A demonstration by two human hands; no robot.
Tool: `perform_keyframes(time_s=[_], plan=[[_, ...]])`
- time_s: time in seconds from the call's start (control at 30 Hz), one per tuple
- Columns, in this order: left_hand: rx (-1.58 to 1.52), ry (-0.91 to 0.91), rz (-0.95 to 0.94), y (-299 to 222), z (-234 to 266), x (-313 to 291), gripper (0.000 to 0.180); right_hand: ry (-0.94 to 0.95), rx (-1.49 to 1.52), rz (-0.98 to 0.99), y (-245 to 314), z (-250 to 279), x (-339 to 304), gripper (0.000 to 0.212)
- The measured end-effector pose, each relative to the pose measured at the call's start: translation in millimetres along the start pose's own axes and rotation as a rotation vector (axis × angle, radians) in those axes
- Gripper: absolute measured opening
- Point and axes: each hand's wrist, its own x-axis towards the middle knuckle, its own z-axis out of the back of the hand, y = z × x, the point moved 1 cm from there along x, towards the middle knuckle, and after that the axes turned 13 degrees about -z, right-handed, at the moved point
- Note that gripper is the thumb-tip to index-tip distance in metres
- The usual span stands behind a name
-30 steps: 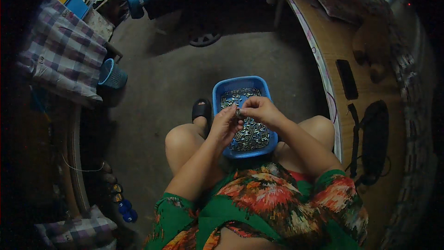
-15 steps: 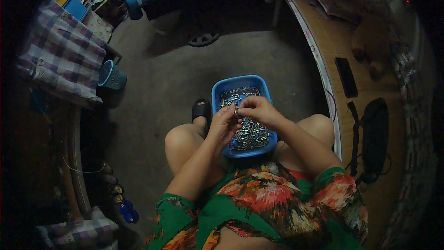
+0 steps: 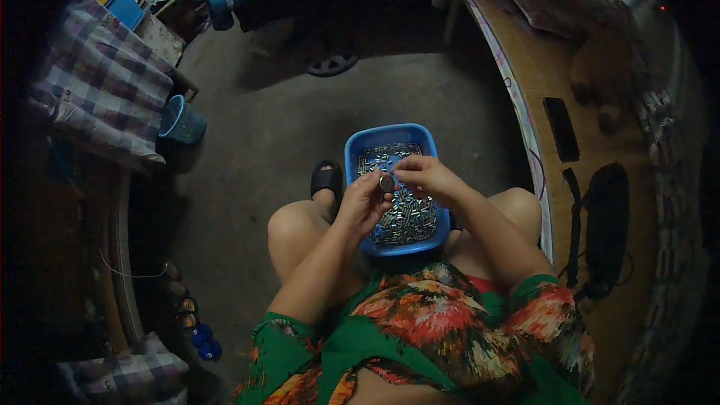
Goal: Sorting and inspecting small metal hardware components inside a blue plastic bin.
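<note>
Above a blue plastic basket (image 3: pixel 426 135), my left hand (image 3: pixel 363 201) pinches a small round metal piece (image 3: pixel 386 183) with a dark face and a shiny rim. Beside it, to the right, my right hand (image 3: pixel 427 178) has its thumb and fingers closed near the top of that piece. Whatever the right fingertips hold, if anything, is too small to make out. Many short shiny metal cylinders (image 3: pixel 405 217) lie loose in the basket, which sits between my knees. Both hands partly cover them.
On the right runs a brown bench (image 3: pixel 525 45) with a dark phone-like slab (image 3: pixel 561 129) and a black bag (image 3: pixel 606 217). A blue wastebasket (image 3: pixel 182 121) stands left, by a checked cloth (image 3: pixel 105 79). A black sandal (image 3: pixel 325 178) is on my foot, left of the basket.
My right fingers have drawn slightly off the round metal piece, whose dark face now shows. My left hand keeps its hold in nearly the same spot.
</note>
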Motion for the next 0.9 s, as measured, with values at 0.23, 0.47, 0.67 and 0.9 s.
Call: perform_keyframes(time_s=[0.23,0.47,0.67,0.9], plan=[[0.026,-0.018,0.041,-2.0,-5.5,-2.9,0.024,-0.011,-0.166,0.081,1.2,-5.1,-1.3,0.018],[0.051,-0.014,-0.055,0.1,-5.7,-1.2,0.021,-0.176,-0.302,0.465,-11.9,-6.8,11.1,0.017],[0.069,-0.150,-0.112,-5.0,-4.7,-2.8,0.022,0.069,-0.011,0.061,-4.8,1.5,4.4,0.017],[-0.004,-0.108,-0.088,-5.9,1.1,-2.5,0.025,-0.039,0.048,0.022,2.2,-3.9,-2.5,0.019]])
